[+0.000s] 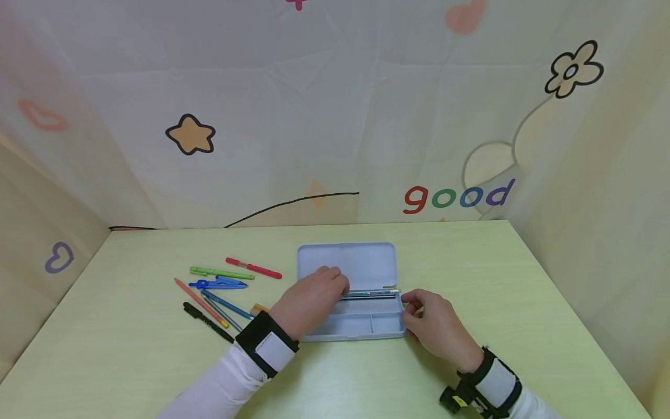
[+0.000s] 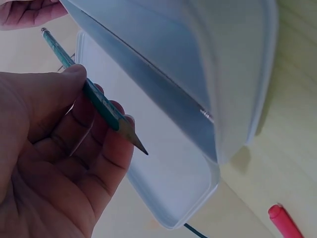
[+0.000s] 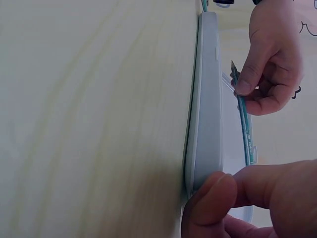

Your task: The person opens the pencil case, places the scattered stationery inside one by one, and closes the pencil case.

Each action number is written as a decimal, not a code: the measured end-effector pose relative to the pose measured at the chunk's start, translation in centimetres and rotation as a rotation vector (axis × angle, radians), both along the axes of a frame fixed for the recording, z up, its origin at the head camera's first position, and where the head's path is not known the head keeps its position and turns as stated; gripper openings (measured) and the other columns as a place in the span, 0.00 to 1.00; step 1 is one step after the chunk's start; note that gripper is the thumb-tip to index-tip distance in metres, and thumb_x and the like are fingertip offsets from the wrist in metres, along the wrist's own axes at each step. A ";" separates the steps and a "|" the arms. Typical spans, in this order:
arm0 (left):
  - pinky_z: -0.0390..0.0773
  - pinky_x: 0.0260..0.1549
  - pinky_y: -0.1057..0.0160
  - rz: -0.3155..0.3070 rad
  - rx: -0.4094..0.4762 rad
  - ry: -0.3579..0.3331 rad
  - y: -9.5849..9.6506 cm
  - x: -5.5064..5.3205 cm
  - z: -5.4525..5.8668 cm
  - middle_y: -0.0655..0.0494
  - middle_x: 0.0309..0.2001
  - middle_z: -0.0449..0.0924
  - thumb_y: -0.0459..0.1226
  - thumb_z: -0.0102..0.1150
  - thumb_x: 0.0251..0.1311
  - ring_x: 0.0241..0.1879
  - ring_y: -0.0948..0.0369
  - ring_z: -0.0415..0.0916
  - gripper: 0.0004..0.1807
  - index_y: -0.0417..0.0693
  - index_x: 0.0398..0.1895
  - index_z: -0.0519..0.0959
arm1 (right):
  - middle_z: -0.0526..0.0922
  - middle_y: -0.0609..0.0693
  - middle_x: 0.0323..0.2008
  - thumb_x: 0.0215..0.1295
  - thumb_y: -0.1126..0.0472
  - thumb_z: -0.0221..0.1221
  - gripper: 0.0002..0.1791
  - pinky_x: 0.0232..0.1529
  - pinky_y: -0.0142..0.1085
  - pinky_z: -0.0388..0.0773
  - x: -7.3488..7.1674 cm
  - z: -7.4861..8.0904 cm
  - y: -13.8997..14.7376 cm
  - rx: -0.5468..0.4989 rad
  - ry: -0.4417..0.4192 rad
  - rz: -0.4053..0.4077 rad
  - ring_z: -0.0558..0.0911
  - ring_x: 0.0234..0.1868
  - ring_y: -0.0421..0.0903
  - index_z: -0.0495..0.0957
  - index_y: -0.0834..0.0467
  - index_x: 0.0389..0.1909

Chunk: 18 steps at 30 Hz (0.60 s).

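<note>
A pale blue pencil case [image 1: 348,265] lies open on the table, its lid folded back away from me. My left hand [image 1: 311,297] pinches a green pencil [image 2: 101,101] between thumb and fingers, above the case; the sharpened tip points left in the head view. Inside the case's long compartment a thin dark line with a silvery end [image 2: 205,114] shows, too little of it to name. With thumb and fingers my right hand [image 1: 434,323] holds the right end of the case, also seen close up in the right wrist view.
Left of the case lie a red pen [image 1: 262,270], a green pen [image 1: 222,273], a blue compass [image 1: 220,283], an orange pencil [image 1: 199,301], blue pencils [image 1: 227,304], a black pen [image 1: 206,320] and an orange item [image 1: 257,308] partly behind my left wrist. Curtains surround the table.
</note>
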<state>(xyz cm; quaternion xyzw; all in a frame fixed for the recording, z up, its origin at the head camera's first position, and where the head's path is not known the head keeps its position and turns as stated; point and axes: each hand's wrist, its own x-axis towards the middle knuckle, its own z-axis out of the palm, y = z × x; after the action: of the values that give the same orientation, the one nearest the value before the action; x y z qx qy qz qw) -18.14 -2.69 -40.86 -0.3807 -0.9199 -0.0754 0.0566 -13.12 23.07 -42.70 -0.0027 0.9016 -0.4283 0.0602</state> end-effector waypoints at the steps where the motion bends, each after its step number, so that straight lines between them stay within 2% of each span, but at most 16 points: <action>1: 0.81 0.46 0.68 0.001 -0.003 0.000 0.1 0.0 -0.1 0.56 0.41 0.82 0.30 0.72 0.66 0.40 0.61 0.74 0.09 0.47 0.47 0.86 | 0.78 0.53 0.34 0.71 0.71 0.60 0.14 0.23 0.33 0.76 0.0 0.0 0.0 -0.001 0.000 0.000 0.77 0.25 0.45 0.80 0.69 0.55; 18: 0.82 0.45 0.67 -0.017 -0.027 0.012 0.4 -0.1 -1.4 0.56 0.41 0.82 0.26 0.69 0.67 0.39 0.60 0.75 0.09 0.46 0.46 0.85 | 0.78 0.53 0.34 0.71 0.71 0.61 0.15 0.23 0.33 0.77 0.0 -0.1 0.0 -0.020 -0.006 -0.010 0.78 0.24 0.45 0.80 0.69 0.56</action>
<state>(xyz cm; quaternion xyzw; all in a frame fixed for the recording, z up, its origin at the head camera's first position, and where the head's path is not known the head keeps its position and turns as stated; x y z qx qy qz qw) -18.23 -2.29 -42.29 -0.3897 -0.9172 -0.0611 0.0560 -13.09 23.07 -42.79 0.0027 0.8971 -0.4376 0.0608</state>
